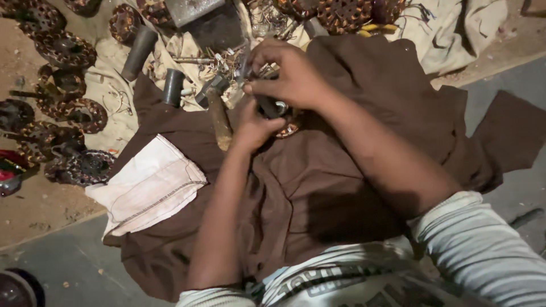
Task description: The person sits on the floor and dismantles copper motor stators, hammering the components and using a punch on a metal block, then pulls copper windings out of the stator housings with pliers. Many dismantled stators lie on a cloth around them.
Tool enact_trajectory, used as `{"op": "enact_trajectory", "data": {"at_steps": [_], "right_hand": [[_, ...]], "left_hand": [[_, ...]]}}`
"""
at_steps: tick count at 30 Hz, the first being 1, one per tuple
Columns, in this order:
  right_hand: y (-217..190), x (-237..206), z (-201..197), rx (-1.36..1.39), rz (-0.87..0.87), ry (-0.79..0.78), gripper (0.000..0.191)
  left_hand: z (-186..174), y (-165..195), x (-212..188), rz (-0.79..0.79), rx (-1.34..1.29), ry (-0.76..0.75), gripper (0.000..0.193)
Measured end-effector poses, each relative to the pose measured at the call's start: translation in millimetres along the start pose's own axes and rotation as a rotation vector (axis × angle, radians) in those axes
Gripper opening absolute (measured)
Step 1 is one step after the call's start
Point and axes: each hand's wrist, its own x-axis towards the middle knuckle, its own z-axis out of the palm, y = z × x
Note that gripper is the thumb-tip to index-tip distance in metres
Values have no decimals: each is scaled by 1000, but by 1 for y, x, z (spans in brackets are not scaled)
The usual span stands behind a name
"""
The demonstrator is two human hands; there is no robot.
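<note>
My left hand (253, 126) grips a round motor stator with copper windings (288, 129), mostly hidden under my hands, resting on my lap over brown cloth (318, 187). My right hand (290, 74) is closed on a small dark tool or part (267, 105) pressed at the stator's centre. A hammer with a wooden handle (219, 116) lies just left of my left hand.
Several wound stators (74, 108) lie on the floor at left, more at the top (341, 14). Two dark metal tubes (139, 52) (173, 86), wire scraps (224, 59) and a white folded cloth (151, 185) lie nearby. Grey floor shows at right.
</note>
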Motion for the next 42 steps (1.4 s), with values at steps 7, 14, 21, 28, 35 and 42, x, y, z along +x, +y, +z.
{"op": "enact_trajectory", "data": {"at_steps": [7, 14, 21, 28, 35, 42], "right_hand": [[18, 8, 4, 82, -97, -61, 25], [22, 6, 3, 117, -37, -71, 30], [22, 7, 6, 67, 61, 31, 33], [28, 5, 0, 180, -17, -28, 19], [13, 2, 1, 241, -59, -109, 44], [16, -15, 10, 227, 105, 0, 46]], "left_hand": [[-4, -1, -2, -193, 55, 7, 49], [-4, 0, -1, -49, 158, 46, 52], [-6, -6, 1, 59, 69, 4, 49], [-4, -8, 1, -16, -73, -5, 52], [-6, 7, 0, -52, 87, -7, 51], [-4, 25, -2, 216, 239, 57, 57]]}}
